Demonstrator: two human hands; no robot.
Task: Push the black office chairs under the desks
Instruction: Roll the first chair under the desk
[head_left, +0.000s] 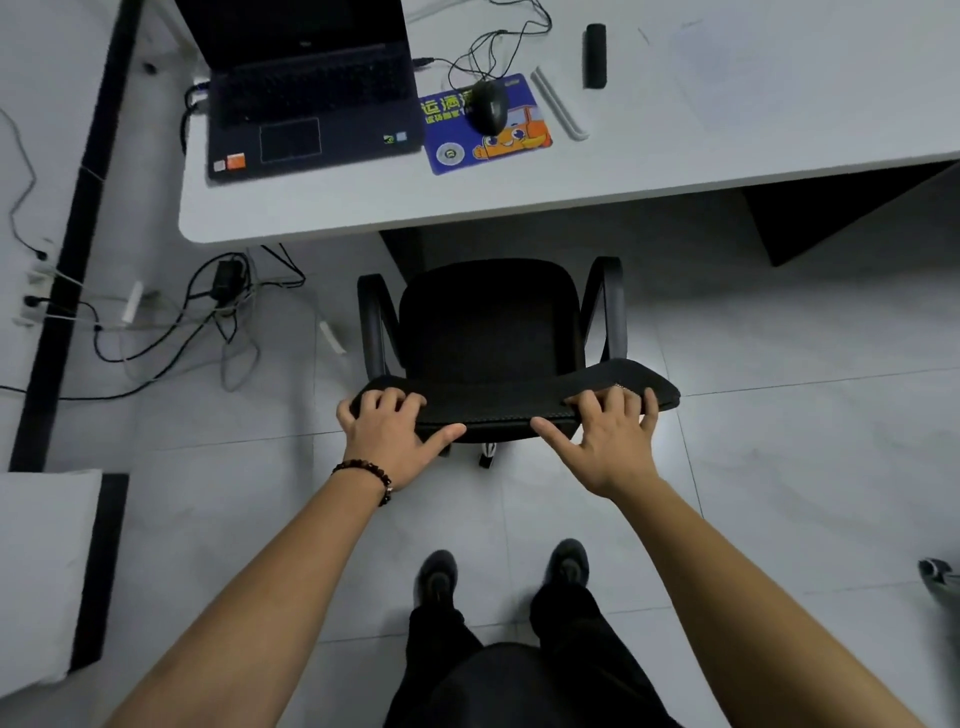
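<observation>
Black office chair stands just short of the desk, seat facing it. Left hand and right hand both grip the backrest top (fingers over, thumbs behind). Push evenly, straight; armrests should clear the desk edge.

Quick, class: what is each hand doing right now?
Left hand: closed on the chair backrest top.
Right hand: closed on the same backrest top.

Open floor lies to the right of the black chair and a dark gap opens under the surface straight ahead of it, while a tangle of cables clutters the floor at centre left.
</observation>
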